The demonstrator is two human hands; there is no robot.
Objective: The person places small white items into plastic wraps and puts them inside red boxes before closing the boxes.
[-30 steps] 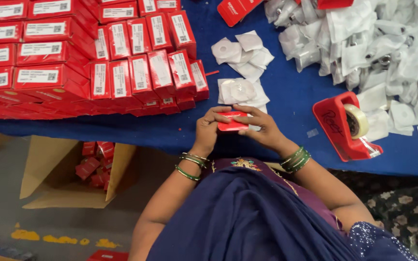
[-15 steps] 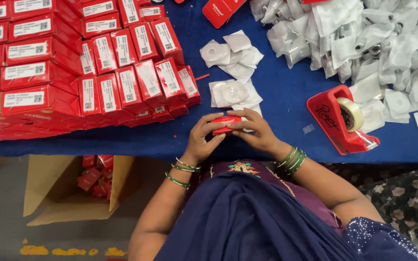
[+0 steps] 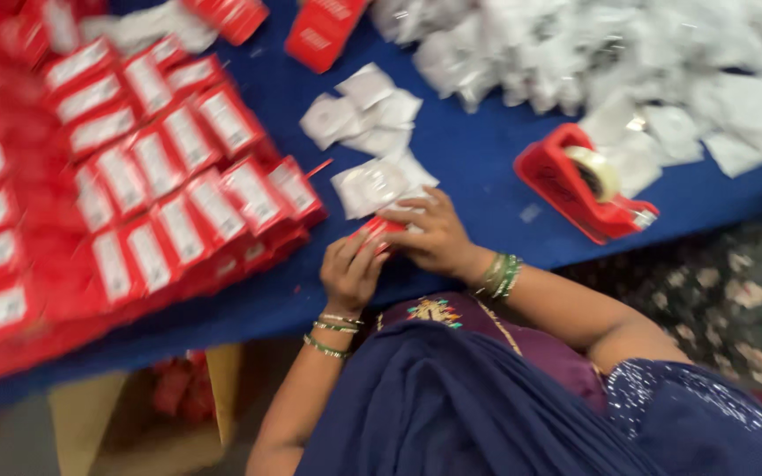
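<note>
Both hands pinch the small red box (image 3: 379,231) at the table (image 3: 478,163) edge, left hand (image 3: 350,273) and right hand (image 3: 429,236) closed round it. I'd steady it with the left, fingers off the flap.

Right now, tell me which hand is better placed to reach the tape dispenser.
Right. The right hand, on the small red box, sits nearer the tape dispenser; the left hand is on the far side.
</note>
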